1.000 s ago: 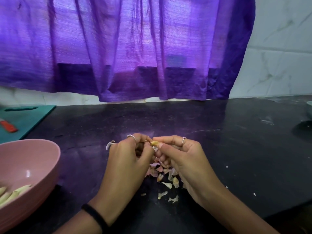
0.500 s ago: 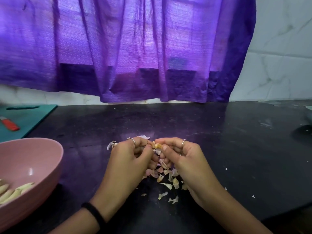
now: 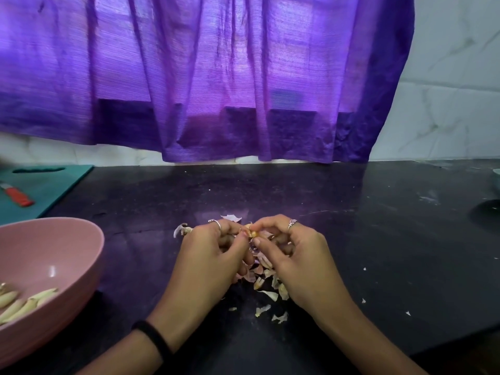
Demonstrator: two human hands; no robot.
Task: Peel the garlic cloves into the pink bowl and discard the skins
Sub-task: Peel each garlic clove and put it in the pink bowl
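Note:
My left hand (image 3: pixel 208 261) and my right hand (image 3: pixel 295 261) meet over the middle of the black counter (image 3: pixel 351 239). Both pinch one small garlic clove (image 3: pixel 253 234) between their fingertips, a little above the surface. A heap of pale and pinkish garlic skins (image 3: pixel 266 282) lies beneath and between the hands, partly hidden by them. More skin scraps (image 3: pixel 181 230) lie just behind my left hand. The pink bowl (image 3: pixel 67 255) stands at the left edge and holds several peeled cloves (image 3: pixel 24 304).
A teal cutting board (image 3: pixel 46 185) with a red-handled knife (image 3: pixel 16 195) lies at the far left. A purple curtain (image 3: pixel 216 77) hangs behind the counter. Small skin flecks (image 3: pixel 364 301) dot the counter on the right. A dark round object (image 3: pixel 487 216) sits at the right edge.
Both hands stay together on the clove with only small finger shifts. The view has drifted slightly, so the bowl and the skins behind the left hand show more.

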